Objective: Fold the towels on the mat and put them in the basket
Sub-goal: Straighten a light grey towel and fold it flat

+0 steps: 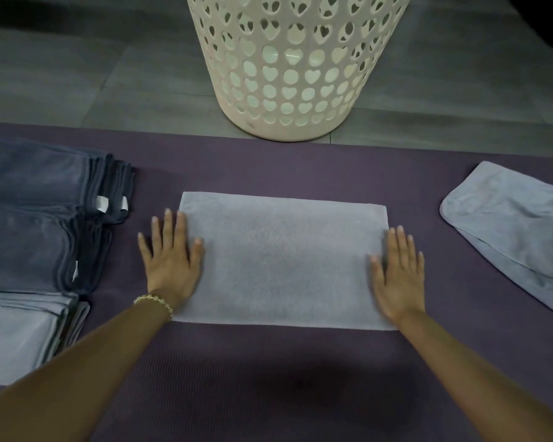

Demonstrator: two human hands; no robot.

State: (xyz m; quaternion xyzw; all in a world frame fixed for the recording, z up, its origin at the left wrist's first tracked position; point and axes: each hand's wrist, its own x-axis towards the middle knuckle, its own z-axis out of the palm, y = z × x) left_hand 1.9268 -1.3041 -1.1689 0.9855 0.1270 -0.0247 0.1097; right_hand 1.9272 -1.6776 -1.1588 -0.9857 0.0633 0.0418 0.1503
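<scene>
Flattening a pale grey towel (283,263) on the purple mat (268,378)

My left hand (173,260) and right hand (399,275) lie flat on its left and right ends, fingers straight, gripping nothing; the white basket (287,74) stands beyond.

The basket (295,68) at twelve o'clock is smooth cream plastic with heart-shaped holes. The mat (268,378) looks matt, finely ribbed purple foam. The centre towel (281,263) is soft, napped pale cloth; the floor (77,81) is matt grey tile.

I count one white laundry basket (284,130), one purple mat (268,378), two hands (173,260) (399,269), two single pale towels (281,263) (517,224), and, left of the basket, three folded towel stacks (45,180) (29,250) (16,330).
</scene>
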